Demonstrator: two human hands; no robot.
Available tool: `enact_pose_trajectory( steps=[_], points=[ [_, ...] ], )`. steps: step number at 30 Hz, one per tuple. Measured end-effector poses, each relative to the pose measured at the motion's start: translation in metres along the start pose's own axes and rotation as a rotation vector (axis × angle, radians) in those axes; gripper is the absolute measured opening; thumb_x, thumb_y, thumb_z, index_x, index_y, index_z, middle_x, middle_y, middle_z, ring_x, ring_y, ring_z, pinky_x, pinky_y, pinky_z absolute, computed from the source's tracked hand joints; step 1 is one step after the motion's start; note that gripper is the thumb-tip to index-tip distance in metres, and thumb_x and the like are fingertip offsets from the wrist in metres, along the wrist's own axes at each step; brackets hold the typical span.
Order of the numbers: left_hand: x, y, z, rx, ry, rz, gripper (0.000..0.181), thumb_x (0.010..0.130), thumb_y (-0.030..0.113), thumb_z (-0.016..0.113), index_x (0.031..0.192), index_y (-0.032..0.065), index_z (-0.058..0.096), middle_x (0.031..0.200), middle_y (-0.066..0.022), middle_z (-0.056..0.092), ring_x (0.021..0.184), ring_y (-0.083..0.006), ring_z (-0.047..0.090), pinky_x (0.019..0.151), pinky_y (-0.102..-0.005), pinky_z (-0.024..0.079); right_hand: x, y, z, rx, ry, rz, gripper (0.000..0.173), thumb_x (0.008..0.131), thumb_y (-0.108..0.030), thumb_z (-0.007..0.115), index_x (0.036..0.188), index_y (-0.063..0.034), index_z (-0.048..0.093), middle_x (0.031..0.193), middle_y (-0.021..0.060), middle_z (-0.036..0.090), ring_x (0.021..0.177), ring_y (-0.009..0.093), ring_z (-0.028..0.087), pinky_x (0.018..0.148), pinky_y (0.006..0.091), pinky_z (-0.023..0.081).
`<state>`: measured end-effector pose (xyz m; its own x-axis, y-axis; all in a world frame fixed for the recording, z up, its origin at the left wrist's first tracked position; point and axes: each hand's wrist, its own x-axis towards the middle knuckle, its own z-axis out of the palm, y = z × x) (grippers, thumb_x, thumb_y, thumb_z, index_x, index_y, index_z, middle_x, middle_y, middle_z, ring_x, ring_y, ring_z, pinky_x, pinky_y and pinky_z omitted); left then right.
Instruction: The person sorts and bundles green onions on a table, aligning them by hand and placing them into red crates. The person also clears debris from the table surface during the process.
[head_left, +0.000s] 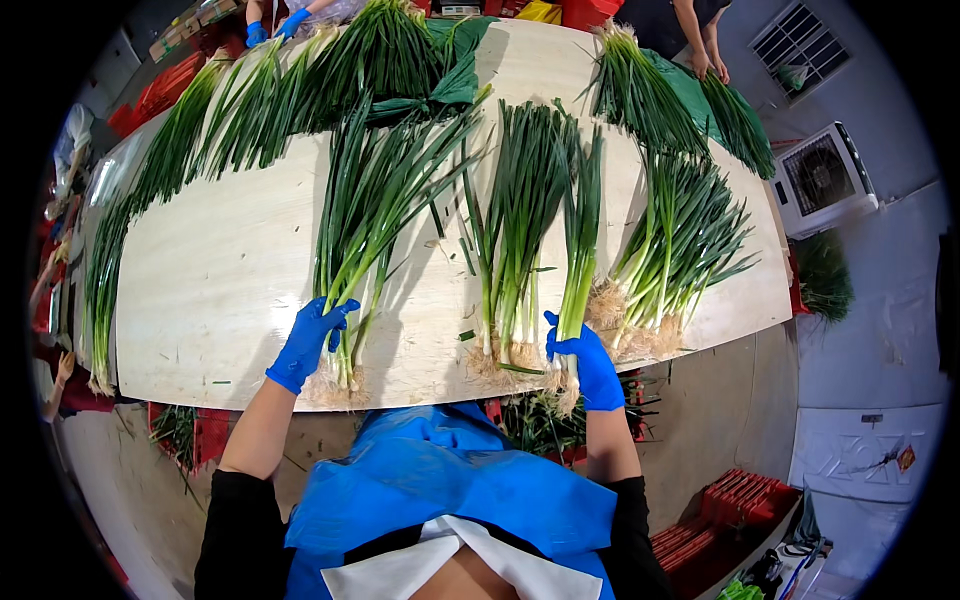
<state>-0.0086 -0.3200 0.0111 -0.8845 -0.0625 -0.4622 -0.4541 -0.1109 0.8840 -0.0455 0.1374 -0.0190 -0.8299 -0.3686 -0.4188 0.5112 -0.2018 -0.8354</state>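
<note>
In blue gloves, both my hands are over the near edge of a pale wooden table (225, 300). My left hand (301, 341) is closed around stalks of a bunch of long green scallions (360, 240), just above their roots, with the leaves spread away from me. Around the white ends of a slimmer scallion bunch (581, 247) my right hand (592, 367) is wrapped; stringy roots hang below it. Between the hands lies another group of scallions (521, 225), roots towards me. A larger scallion heap (671, 255) lies right of my right hand.
More scallions (375, 60) and green cloth (454, 75) line the far side. Blue-gloved hands (274, 28) of one person and bare hands (709, 66) of another are there. Leaf scraps (466, 255) litter the tabletop. Red crates (724, 517) stand low at right, below a fan unit (825, 169).
</note>
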Motion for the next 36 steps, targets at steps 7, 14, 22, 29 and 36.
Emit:
enact_pose_trajectory(
  steps=[7,14,22,29,36],
  points=[
    [0.01,-0.043,-0.021,0.103,0.163,0.024,0.029,0.088,0.017,0.063,0.114,0.003,0.06,0.081,-0.0019,0.06,0.058,-0.0073,0.05,0.049,-0.0217,0.041,0.006,-0.047,0.084,-0.08,-0.04,-0.08,0.051,0.076,-0.006,0.069,0.123,0.0026,0.05,0.117,0.0139,0.058,0.083,0.015,0.059,0.075,0.0291,0.051],
    [0.028,-0.045,0.012,1.179,0.438,0.611,0.068,0.079,0.026,0.071,0.136,0.0046,0.043,0.123,-0.0236,0.052,0.109,-0.0375,0.053,0.091,-0.0455,0.045,0.081,0.033,0.14,-0.084,-0.09,0.038,0.04,0.075,-0.006,0.068,0.111,0.0044,0.055,0.109,0.0174,0.061,0.088,0.019,0.061,0.075,0.0311,0.049],
    [0.044,-0.026,0.1,0.078,-0.203,-0.087,0.051,0.084,0.02,0.07,0.124,-0.0036,0.048,0.107,-0.0136,0.06,0.1,-0.0178,0.057,0.083,-0.0312,0.049,0.072,0.063,0.206,-0.84,-0.051,0.076,0.056,0.081,-0.027,0.066,0.122,0.0065,0.046,0.105,0.0242,0.061,0.099,0.034,0.062,0.082,0.0396,0.049],
    [0.059,-0.041,0.088,-0.386,-0.272,-0.318,0.048,0.084,0.011,0.062,0.128,-0.0015,0.046,0.107,-0.0151,0.062,0.092,-0.0226,0.064,0.081,-0.0344,0.052,0.011,0.05,0.158,-0.945,-0.314,0.087,0.064,0.086,-0.048,0.06,0.124,0.003,0.052,0.098,0.0222,0.065,0.096,0.036,0.063,0.081,0.0413,0.049],
    [0.029,-0.016,0.081,-0.529,-0.584,-0.262,0.054,0.093,0.028,0.041,0.141,0.0015,0.037,0.129,-0.0195,0.053,0.115,-0.0265,0.055,0.095,-0.0384,0.046,-0.046,0.042,0.086,-1.001,-0.153,0.182,0.041,0.093,-0.039,0.054,0.1,0.0008,0.063,0.09,0.0184,0.066,0.086,0.03,0.065,0.075,0.0385,0.049]
  ],
)
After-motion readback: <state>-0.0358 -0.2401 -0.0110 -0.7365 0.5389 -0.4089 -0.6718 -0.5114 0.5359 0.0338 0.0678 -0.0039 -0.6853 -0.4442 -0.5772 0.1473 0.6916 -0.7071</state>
